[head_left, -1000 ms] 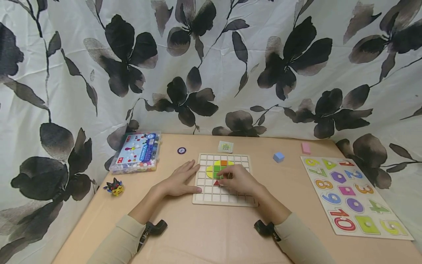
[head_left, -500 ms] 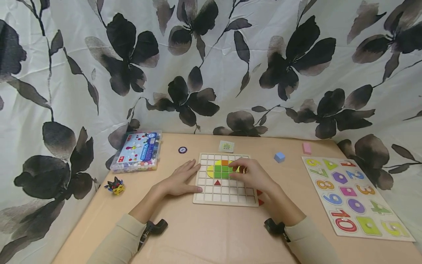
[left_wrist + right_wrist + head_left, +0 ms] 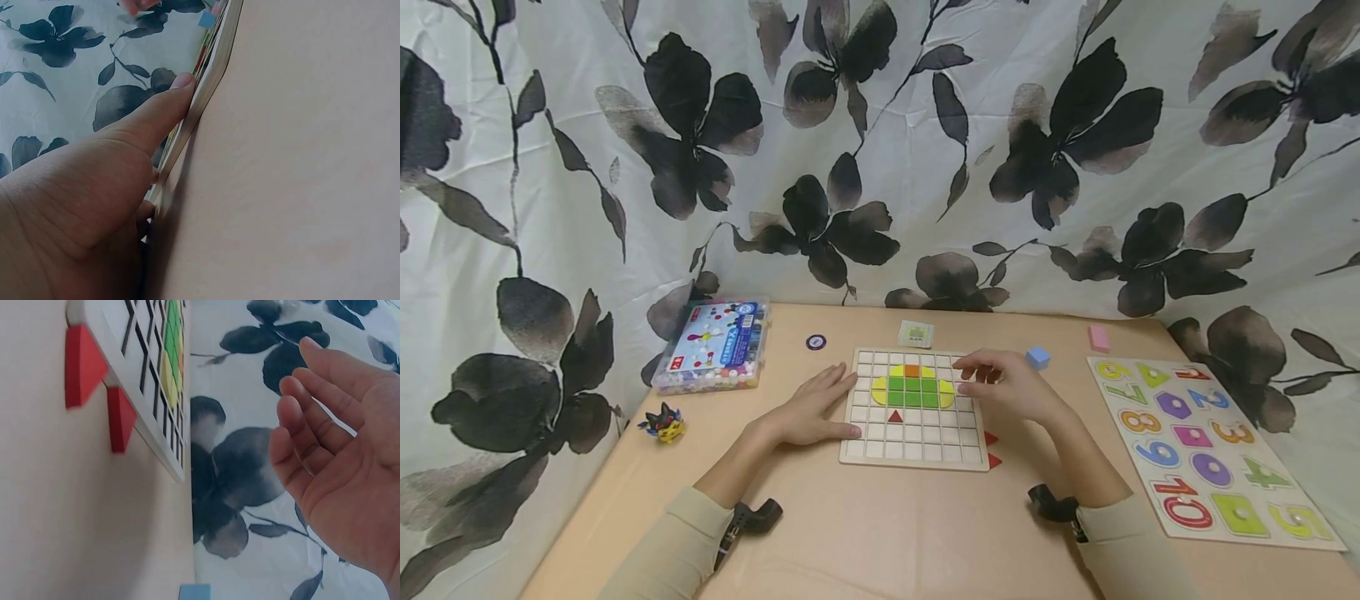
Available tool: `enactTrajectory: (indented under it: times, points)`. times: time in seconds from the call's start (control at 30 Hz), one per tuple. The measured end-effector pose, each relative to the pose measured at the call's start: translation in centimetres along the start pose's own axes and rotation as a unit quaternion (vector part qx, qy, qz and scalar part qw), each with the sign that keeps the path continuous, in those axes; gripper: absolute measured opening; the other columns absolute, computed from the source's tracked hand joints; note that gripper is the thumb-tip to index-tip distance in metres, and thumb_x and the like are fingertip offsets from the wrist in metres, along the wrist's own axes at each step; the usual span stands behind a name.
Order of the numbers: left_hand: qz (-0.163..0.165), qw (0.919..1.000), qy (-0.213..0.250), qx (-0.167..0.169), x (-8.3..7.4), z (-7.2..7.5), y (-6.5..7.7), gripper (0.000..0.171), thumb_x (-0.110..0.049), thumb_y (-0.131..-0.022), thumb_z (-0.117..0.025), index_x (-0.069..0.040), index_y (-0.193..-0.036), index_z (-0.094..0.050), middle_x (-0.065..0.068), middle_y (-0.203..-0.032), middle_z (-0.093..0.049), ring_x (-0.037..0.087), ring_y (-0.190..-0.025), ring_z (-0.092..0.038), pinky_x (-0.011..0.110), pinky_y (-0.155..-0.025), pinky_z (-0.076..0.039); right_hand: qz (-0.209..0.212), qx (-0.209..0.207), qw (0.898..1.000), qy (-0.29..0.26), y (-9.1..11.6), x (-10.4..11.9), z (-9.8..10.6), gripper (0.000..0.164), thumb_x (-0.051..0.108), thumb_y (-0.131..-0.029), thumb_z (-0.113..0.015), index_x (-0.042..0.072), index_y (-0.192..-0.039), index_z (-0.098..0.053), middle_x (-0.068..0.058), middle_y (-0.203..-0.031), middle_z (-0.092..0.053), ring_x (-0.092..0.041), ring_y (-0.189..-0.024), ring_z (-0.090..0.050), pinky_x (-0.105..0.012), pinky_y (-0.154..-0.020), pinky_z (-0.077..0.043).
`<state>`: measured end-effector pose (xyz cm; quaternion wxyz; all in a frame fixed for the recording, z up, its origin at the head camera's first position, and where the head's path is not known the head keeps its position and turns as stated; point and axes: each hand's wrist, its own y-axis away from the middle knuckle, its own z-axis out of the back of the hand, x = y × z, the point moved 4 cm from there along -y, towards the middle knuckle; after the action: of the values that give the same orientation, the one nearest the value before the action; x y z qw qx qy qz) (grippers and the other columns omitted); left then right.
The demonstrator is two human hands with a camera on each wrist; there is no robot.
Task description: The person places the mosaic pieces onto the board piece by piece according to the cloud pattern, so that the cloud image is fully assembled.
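Observation:
A white gridded board (image 3: 917, 446) lies on the table before me. Green square pieces (image 3: 912, 392) fill its upper middle, with yellow rounded pieces (image 3: 946, 401) around them and an orange square (image 3: 912, 371) above. One red triangle (image 3: 895, 417) sits below the green. My left hand (image 3: 808, 412) rests against the board's left edge, fingers extended; its thumb (image 3: 169, 103) touches the rim. My right hand (image 3: 1011, 387) hovers over the board's right side, fingers loosely bent, holding nothing. Two more red triangles (image 3: 84, 369) lie by the board's right edge.
Behind the board lies a small picture card (image 3: 916, 334). A blue block (image 3: 1037, 358) and pink block (image 3: 1098, 338) stand right, near a number puzzle board (image 3: 1213, 450). Left are a plastic case (image 3: 711, 346), a round disc (image 3: 816, 342) and a small figurine (image 3: 662, 423).
My right hand has moved right, off the coloured pieces, uncovering the right yellow pieces and the two loose red triangles. The left hand has stayed at the board's left edge.

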<state>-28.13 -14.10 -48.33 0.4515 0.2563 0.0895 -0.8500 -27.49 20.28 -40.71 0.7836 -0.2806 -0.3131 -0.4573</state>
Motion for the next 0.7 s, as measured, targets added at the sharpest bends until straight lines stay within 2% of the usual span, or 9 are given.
enactTrajectory:
  times: [0.17, 0.3, 0.4, 0.53, 0.7]
  points:
    - [0.001, 1.0000, 0.000, 0.001, 0.1, -0.1, 0.0, 0.102, -0.068, -0.091, -0.066, -0.015, -0.167, -0.024, 0.015, -0.176, -0.006, 0.037, -0.163, -0.003, 0.061, -0.130, -0.007, 0.007, 0.015, 1.000, -0.009, 0.2, -0.8, 0.6, 0.031, 0.015, -0.089, -0.083, 0.013, -0.119, -0.076, -0.011, -0.104, -0.074, -0.023, -0.089, -0.061, -0.025, -0.076, -0.052]
    - [0.001, 1.0000, 0.000, 0.001, 0.1, -0.1, 0.0, 0.102, -0.068, -0.091, -0.066, -0.016, -0.167, -0.023, 0.015, -0.176, -0.005, 0.037, -0.163, -0.003, 0.061, -0.130, -0.008, 0.004, 0.041, 0.999, -0.010, 0.4, -1.7, 0.7, 0.028, 0.009, -0.088, -0.083, 0.006, -0.115, -0.077, -0.008, -0.100, -0.075, -0.022, -0.086, -0.062, -0.025, -0.076, -0.053]
    - [0.001, 1.0000, 0.000, 0.001, 0.1, -0.1, 0.0, 0.102, -0.068, -0.091, -0.066, -0.016, -0.167, -0.023, 0.015, -0.176, -0.005, 0.037, -0.163, -0.002, 0.061, -0.130, -0.008, -0.017, 0.082, 0.996, -0.021, 0.7, -2.7, 0.5, 0.029, 0.007, -0.087, -0.083, 0.002, -0.114, -0.076, -0.005, -0.095, -0.074, -0.022, -0.085, -0.062, -0.025, -0.074, -0.053]
    - [-0.002, 1.0000, 0.000, -0.001, 0.0, -0.1, 0.0, 0.102, -0.068, -0.091, -0.066, -0.015, -0.167, -0.024, 0.015, -0.176, -0.005, 0.037, -0.163, -0.002, 0.061, -0.130, -0.008, -0.044, 0.143, 0.988, -0.036, 1.3, -4.0, 0.3, 0.030, 0.007, -0.085, -0.085, 0.001, -0.113, -0.075, -0.009, -0.092, -0.073, -0.021, -0.082, -0.062, -0.024, -0.073, -0.054]
    - [-0.002, 1.0000, -0.001, -0.003, 0.1, -0.2, 0.1, 0.102, -0.068, -0.091, -0.066, -0.014, -0.167, -0.024, 0.016, -0.176, -0.006, 0.038, -0.163, -0.003, 0.062, -0.129, -0.008, -0.052, 0.189, 0.980, -0.041, 2.0, -4.7, 0.2, 0.024, 0.002, -0.085, -0.082, 0.003, -0.108, -0.075, -0.013, -0.091, -0.073, -0.023, -0.082, -0.063, -0.023, -0.071, -0.055]
